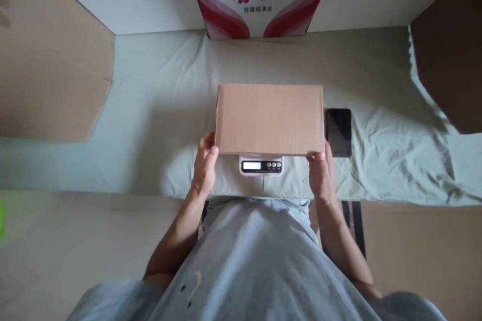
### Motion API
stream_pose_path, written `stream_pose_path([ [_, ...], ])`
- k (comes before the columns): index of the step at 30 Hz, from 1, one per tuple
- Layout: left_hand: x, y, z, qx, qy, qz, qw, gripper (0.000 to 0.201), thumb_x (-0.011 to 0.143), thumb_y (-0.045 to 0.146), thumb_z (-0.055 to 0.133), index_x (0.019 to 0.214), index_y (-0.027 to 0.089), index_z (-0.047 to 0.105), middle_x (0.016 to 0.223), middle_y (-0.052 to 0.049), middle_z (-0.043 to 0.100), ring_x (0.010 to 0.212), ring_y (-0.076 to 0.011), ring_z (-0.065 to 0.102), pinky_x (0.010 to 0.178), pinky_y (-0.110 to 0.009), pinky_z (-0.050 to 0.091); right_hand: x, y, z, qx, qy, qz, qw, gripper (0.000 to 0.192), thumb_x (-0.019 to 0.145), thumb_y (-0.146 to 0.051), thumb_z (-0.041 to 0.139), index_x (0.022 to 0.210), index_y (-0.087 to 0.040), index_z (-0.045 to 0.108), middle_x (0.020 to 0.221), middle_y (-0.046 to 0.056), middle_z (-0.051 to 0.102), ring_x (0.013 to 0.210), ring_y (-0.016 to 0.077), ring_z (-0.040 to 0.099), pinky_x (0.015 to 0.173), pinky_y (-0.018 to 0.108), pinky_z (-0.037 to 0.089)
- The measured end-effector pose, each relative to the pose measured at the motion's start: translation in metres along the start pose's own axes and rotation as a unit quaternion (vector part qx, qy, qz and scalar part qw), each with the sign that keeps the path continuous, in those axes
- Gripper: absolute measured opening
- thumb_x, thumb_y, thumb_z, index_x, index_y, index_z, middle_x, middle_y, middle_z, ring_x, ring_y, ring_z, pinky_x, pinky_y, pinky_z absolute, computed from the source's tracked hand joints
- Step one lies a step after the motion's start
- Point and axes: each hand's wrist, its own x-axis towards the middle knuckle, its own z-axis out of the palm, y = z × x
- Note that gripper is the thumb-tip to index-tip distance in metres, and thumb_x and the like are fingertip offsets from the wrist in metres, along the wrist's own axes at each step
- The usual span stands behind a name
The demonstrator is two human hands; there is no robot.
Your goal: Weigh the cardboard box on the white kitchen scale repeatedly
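A closed brown cardboard box [270,119] is over a small white digital kitchen scale [261,172], whose lit display and buttons show below the box's near edge. The rest of the scale is hidden under the box, so I cannot tell whether the two touch. My left hand [205,165] grips the near left corner, its thumb on the edge and its fingers along the side. At the near right corner, my right hand [321,173] holds the box the same way, fingers partly hidden.
A dark phone [339,133] lies just right of the box on the green cloth [150,110]. Behind stands a white and red carton [259,15] with Chinese lettering. Large cardboard panels flank the table at left [56,60] and right [448,55].
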Motion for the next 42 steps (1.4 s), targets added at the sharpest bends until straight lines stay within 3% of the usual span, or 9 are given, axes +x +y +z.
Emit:
stream_pose_path([
  [4,-0.001,-0.004,-0.001,0.004,-0.002,-0.013,1.0,0.051,0.083,0.062,0.05,0.126,0.034,0.053,0.142,-0.005,0.054,0.135,-0.0277,0.048,0.113,-0.049,0.038,-0.001,0.001,0.003,0.006,-0.002,0.015,1.0,0.054,0.087,-0.062,0.041,0.134,-0.037,0.047,0.142,0.002,0.053,0.138,0.0265,0.045,0.116,0.055,0.037],
  [8,0.0,-0.008,0.0,-0.013,0.016,-0.027,0.999,0.06,0.086,0.068,0.036,0.135,0.034,0.047,0.148,-0.006,0.049,0.142,-0.0275,0.04,0.111,-0.049,0.04,0.005,0.013,0.0,0.041,0.019,0.012,0.999,0.058,0.086,-0.069,0.034,0.134,-0.039,0.047,0.146,0.001,0.051,0.138,0.0262,0.046,0.115,0.057,0.036],
  [13,0.013,-0.018,-0.003,-0.016,0.066,-0.049,0.997,0.068,0.085,0.071,0.034,0.136,0.027,0.047,0.145,-0.011,0.052,0.135,-0.0269,0.049,0.108,-0.046,0.045,0.015,0.034,-0.007,0.071,0.028,0.063,0.995,0.068,0.086,-0.072,0.023,0.137,-0.033,0.045,0.148,0.006,0.049,0.136,0.0273,0.048,0.111,0.062,0.037],
  [18,0.019,-0.028,-0.009,-0.006,0.057,-0.112,0.992,0.068,0.084,0.073,0.035,0.134,0.03,0.048,0.141,-0.008,0.056,0.13,-0.0247,0.054,0.106,-0.045,0.047,0.017,0.044,-0.01,0.046,0.005,0.097,0.994,0.065,0.087,-0.07,0.029,0.134,-0.032,0.05,0.142,0.007,0.055,0.131,0.026,0.052,0.107,0.058,0.044],
  [26,0.025,-0.033,-0.011,-0.001,0.054,-0.111,0.992,0.062,0.082,0.071,0.04,0.126,0.03,0.053,0.137,-0.009,0.058,0.126,-0.0269,0.057,0.105,-0.049,0.048,0.019,0.043,-0.011,0.011,0.022,0.107,0.994,0.063,0.087,-0.07,0.029,0.132,-0.033,0.051,0.14,0.006,0.056,0.132,0.028,0.052,0.107,0.062,0.043],
  [30,0.021,-0.027,-0.012,0.015,0.044,-0.116,0.992,0.063,0.084,0.07,0.037,0.128,0.029,0.053,0.139,-0.01,0.057,0.13,-0.0278,0.054,0.107,-0.05,0.045,0.016,0.038,-0.012,0.013,0.025,0.113,0.993,0.061,0.087,-0.069,0.031,0.132,-0.034,0.051,0.142,0.005,0.055,0.133,0.0276,0.051,0.109,0.063,0.041],
  [36,-0.001,0.0,-0.014,0.047,0.043,-0.045,0.997,0.054,0.087,0.063,0.042,0.122,0.027,0.061,0.132,-0.008,0.063,0.124,-0.0266,0.058,0.105,-0.046,0.048,0.004,0.01,-0.011,0.018,0.071,0.022,0.997,0.053,0.089,-0.062,0.034,0.124,-0.032,0.059,0.128,0.006,0.065,0.121,0.0273,0.059,0.106,0.058,0.044],
  [42,-0.004,0.019,0.001,0.076,0.018,-0.034,0.996,0.05,0.088,0.06,0.046,0.126,0.031,0.059,0.132,-0.005,0.063,0.128,-0.0278,0.055,0.101,-0.045,0.052,0.008,-0.013,0.0,-0.006,0.066,0.009,0.998,0.05,0.088,-0.062,0.038,0.122,-0.033,0.06,0.123,0.003,0.067,0.12,0.0279,0.059,0.109,0.058,0.041],
])
